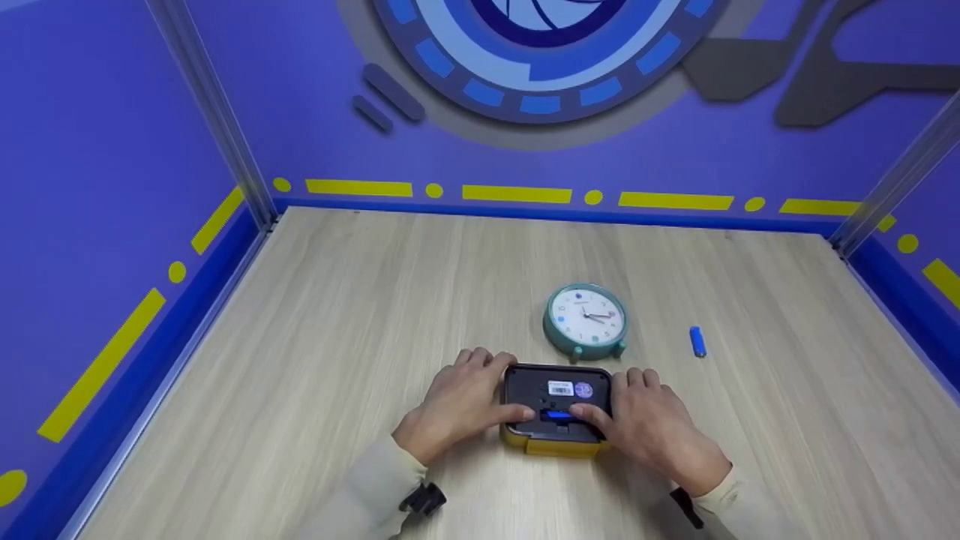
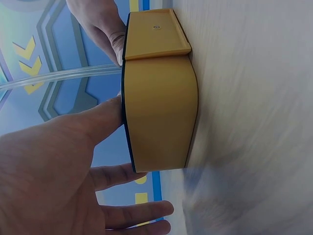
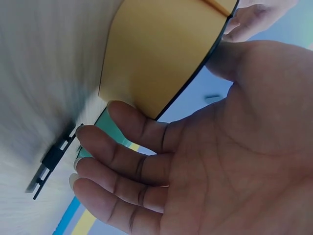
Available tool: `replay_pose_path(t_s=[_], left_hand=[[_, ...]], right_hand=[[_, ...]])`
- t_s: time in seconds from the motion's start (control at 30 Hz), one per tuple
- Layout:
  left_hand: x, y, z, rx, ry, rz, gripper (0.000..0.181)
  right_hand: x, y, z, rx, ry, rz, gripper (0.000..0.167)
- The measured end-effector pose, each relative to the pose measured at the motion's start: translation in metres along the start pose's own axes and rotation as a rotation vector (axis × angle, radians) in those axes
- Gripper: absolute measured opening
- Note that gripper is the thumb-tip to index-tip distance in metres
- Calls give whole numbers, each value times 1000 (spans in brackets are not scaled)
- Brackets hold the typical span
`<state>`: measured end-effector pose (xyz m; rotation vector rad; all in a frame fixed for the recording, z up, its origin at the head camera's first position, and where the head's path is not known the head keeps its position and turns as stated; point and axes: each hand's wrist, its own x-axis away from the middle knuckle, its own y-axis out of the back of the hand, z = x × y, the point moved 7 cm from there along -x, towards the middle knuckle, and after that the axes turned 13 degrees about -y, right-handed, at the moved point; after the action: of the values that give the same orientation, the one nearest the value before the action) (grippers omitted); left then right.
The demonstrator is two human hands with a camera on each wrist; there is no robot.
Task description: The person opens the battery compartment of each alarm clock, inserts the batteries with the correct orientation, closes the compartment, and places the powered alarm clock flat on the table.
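On the wood-grain worktop (image 1: 360, 300), a yellow-sided case (image 1: 564, 448) sits between the left hand (image 1: 461, 397) and right hand (image 1: 651, 417), black back upward. The left thumb lies on its back and the forefinger touches its side; the other left fingers are spread. The right thumb presses at a blue battery (image 1: 556, 415) in the back's slot, the forefinger curved against the side, the remaining fingers loosely bent. Just beyond stands a teal clock (image 1: 587, 319), its dial numerals too small to read surely. Only the right wrist view shows a dark slotted strip (image 3: 52, 159) near those fingertips. A loose blue battery (image 1: 697, 341) lies farther right. The back carries a white barcode label (image 1: 560, 388) and a smaller round purple sticker (image 1: 583, 390), print illegible. The left wrist view alone reveals a tiny round mark (image 2: 156, 27) on the case's yellow ledge.
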<state>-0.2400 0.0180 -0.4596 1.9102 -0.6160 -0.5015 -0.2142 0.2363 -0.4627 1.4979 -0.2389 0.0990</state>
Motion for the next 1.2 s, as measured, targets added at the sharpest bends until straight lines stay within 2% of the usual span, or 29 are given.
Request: replay_pose_path(t_s=[0.3,0.9,1.2], left_hand=[[0,0,0,1,-20,-14,76],[0,0,0,-3,-9,-4,79],[0,0,0,-3,-19,-7,77]], right_hand=[[3,1,2,8,12,-30,96],[-1,-1,2,-2,-16,8,100],[2,2,4,18,14,-33,93]])
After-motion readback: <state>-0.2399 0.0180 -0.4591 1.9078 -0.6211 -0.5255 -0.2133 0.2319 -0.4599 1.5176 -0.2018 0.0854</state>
